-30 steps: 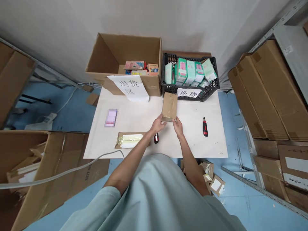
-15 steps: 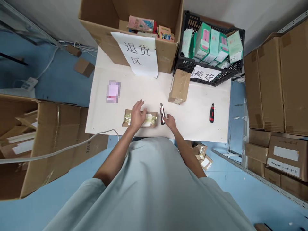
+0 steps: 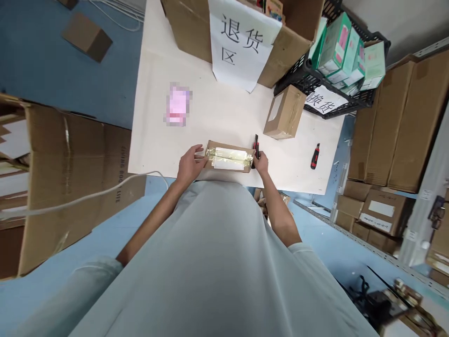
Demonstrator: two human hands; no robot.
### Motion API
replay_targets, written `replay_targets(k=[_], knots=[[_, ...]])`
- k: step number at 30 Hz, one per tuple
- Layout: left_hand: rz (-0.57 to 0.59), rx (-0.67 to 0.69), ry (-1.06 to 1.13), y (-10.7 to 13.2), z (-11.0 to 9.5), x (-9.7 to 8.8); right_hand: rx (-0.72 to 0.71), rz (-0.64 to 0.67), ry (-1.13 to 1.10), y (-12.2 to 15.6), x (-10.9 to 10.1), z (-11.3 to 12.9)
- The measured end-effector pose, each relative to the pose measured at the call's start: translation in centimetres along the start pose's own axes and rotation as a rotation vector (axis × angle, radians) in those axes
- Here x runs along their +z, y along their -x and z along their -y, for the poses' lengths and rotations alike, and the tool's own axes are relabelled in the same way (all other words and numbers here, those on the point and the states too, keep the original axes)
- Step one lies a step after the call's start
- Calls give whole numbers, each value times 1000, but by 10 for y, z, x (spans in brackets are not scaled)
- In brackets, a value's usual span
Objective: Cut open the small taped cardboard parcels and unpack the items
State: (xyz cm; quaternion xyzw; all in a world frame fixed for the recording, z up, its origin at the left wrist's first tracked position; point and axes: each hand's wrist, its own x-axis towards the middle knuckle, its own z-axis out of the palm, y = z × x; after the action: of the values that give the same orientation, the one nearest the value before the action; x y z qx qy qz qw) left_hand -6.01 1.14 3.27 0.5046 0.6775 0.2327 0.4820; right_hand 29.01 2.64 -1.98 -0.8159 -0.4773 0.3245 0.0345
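A small cardboard box point(image 3: 229, 158), wrapped in shiny yellowish tape and bearing a white label, lies along the front of the table before me. My left hand point(image 3: 191, 164) is at its left end, thumb against the box and fingers slightly spread along that edge. At the opposite end, my right hand point(image 3: 261, 164) closes round the handle of a black-and-red utility knife point(image 3: 256, 144). The knife's tip points away from me, and its handle is partly hidden by my fingers. The right fingertips are close against the box; whether they touch it I cannot tell.
A taller carton point(image 3: 285, 113) and a second utility knife point(image 3: 315, 157) are to the right. Behind stand a large open carton point(image 3: 191, 32) with a paper sign and a black crate point(image 3: 298, 77) of green-white boxes. A pixelated pink item point(image 3: 177, 105) lies left; a white cable point(image 3: 105, 191) crosses nearby.
My left hand has shifted from the top of the small box to its left end. My right hand has closed in on the knife. The view has moved and turned.
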Motion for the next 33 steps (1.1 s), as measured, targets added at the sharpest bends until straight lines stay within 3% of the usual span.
replay_targets(k=[4, 7, 11, 15, 22, 33], knots=[[82, 35, -4, -8, 1, -3, -58, -105, -127, 34, -33, -3], [114, 105, 0, -9, 1, -4, -110, -87, -215, 66, -58, 7], [121, 162, -10, -10, 2, -5, -168, 9, -150, 104, -79, 41], [155, 206, -5, -14, 5, -5, -339, 120, 80, 128, -84, 87], [190, 174, 19, -25, 10, -6, -500, 318, 512, 135, -83, 145], [210, 136, 69, -27, 14, -9, -552, 371, 781, 131, -83, 175]])
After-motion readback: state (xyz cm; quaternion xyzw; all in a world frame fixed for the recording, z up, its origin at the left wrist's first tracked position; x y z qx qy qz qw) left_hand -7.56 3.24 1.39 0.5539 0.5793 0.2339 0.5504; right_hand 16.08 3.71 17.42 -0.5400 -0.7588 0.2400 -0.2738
